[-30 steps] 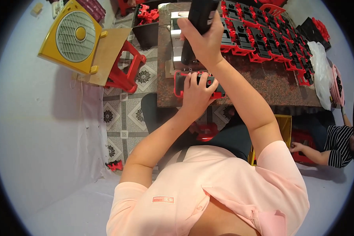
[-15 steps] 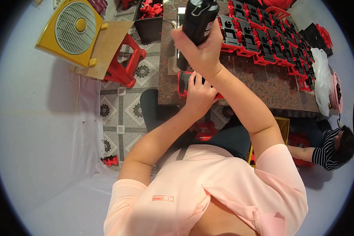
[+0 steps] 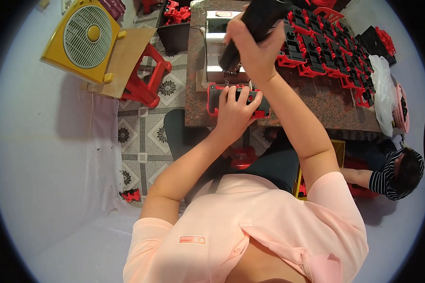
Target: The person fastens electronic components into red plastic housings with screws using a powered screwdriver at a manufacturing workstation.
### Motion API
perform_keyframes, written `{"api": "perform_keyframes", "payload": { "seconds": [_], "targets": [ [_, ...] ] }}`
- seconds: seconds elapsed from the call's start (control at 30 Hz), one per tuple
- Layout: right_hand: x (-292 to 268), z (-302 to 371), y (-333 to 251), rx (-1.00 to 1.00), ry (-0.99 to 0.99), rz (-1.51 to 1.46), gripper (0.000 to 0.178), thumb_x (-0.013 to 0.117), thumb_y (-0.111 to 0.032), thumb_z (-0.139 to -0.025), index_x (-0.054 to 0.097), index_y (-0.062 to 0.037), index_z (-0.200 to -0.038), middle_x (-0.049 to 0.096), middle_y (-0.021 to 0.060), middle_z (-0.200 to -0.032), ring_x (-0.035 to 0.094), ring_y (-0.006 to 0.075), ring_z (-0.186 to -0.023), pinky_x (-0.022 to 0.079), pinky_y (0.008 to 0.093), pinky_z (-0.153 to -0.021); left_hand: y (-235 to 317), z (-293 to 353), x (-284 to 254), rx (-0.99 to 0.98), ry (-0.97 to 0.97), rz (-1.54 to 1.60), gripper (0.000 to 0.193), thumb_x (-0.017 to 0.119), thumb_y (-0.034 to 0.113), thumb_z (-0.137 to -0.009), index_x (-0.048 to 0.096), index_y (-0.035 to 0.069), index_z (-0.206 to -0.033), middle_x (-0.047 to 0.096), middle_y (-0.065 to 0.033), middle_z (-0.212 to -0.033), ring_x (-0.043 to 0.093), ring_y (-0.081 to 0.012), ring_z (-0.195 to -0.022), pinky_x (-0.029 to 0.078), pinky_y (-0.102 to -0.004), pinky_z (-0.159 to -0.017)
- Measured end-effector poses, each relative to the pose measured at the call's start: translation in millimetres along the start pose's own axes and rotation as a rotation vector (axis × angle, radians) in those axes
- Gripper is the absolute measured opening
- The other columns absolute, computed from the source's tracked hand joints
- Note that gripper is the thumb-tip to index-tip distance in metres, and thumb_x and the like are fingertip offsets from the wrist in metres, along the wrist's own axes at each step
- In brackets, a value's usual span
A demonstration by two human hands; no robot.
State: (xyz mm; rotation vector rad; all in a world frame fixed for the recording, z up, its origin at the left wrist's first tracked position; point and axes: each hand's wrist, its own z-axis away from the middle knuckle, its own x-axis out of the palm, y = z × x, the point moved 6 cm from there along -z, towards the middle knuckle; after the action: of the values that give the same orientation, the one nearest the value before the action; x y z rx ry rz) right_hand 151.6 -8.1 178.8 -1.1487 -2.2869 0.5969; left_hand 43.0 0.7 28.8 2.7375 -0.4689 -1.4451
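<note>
A black electric screwdriver is in my right hand, whose fingers wrap round its body. It is tilted, its lower end pointing down and left beside a silver boxy device. Below it, a red-rimmed black plastic housing lies near the front edge of the table. My left hand grips this housing, its fingers spread over the top and covering much of the middle. The screwdriver's tip stands above the housing, apart from it.
Rows of similar red and black housings cover the right of the speckled stone table. A clear plastic bag and a pink basket are at its right end. A yellow fan stands at left. Another person sits at right.
My right hand has swung the screwdriver rightward and tilted it, uncovering the silver device. My left hand stays on the housing, and more of the housing shows.
</note>
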Motion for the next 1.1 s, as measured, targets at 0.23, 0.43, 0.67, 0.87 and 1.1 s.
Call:
{"api": "perform_keyframes", "payload": {
  "seconds": [0.23, 0.43, 0.67, 0.87, 1.1],
  "targets": [
    [-18.2, 17.0, 27.1, -0.032, 0.022, 0.186, 0.043, 0.086, -0.013, -0.077, 0.051, -0.0047, -0.102, 0.062, -0.0016, -0.08, 0.058, 0.0044, -0.068, 0.049, 0.0221, -0.06, 1.9, -1.2, -4.3, -0.011, -0.015, 0.011, 0.061, 0.085, 0.031, -0.066, 0.062, 0.02, -0.121, 0.052, -0.008, -0.123, 0.051, -0.0353, -0.114, 0.04, -0.0521, -0.101],
    [-22.3, 4.9, 37.6, 0.169, 0.054, 0.205, 0.035, 0.082, -0.013, -0.082, 0.052, -0.0048, -0.098, 0.063, -0.0006, -0.076, 0.058, 0.0049, -0.067, 0.048, 0.0224, -0.059, 2.8, -2.1, -5.3, -0.02, -0.014, 0.017, 0.06, 0.084, 0.031, -0.067, 0.061, 0.019, -0.122, 0.052, -0.0083, -0.123, 0.051, -0.0358, -0.115, 0.04, -0.0522, -0.1],
    [4.5, 13.8, -18.3, 0.176, 0.035, -0.11, 0.032, 0.08, -0.009, -0.084, 0.052, -0.0033, -0.096, 0.063, 0.0013, -0.072, 0.059, 0.0074, -0.056, 0.049, 0.0224, -0.05, 0.6, -0.2, -5.1, -0.03, -0.018, 0.0, 0.064, 0.084, 0.032, -0.07, 0.06, 0.019, -0.127, 0.054, -0.0107, -0.123, 0.052, -0.0353, -0.115, 0.041, -0.0513, -0.099],
    [28.0, 42.9, -34.1, 0.09, -0.138, 0.006, 0.038, 0.068, -0.018, -0.092, 0.045, 0.0027, -0.115, 0.063, 0.0106, -0.072, 0.062, 0.0141, -0.06, 0.051, 0.0273, -0.059, -12.5, -7.3, -4.1, -0.388, 0.048, 0.587, 0.037, 0.066, 0.038, -0.094, 0.064, 0.011, -0.12, 0.07, -0.0121, -0.103, 0.067, -0.0297, -0.098, 0.051, -0.0423, -0.083],
    [33.9, 53.4, -28.0, 0.168, -0.153, 0.004, 0.039, 0.07, -0.011, -0.091, 0.045, 0.003, -0.117, 0.063, 0.0098, -0.077, 0.062, 0.015, -0.063, 0.052, 0.0283, -0.06, -10.0, -7.1, 1.2, -0.28, 0.123, 0.561, 0.041, 0.07, 0.03, -0.089, 0.062, 0.009, -0.124, 0.063, -0.0107, -0.104, 0.065, -0.0281, -0.093, 0.053, -0.0384, -0.074]
  ]
}}
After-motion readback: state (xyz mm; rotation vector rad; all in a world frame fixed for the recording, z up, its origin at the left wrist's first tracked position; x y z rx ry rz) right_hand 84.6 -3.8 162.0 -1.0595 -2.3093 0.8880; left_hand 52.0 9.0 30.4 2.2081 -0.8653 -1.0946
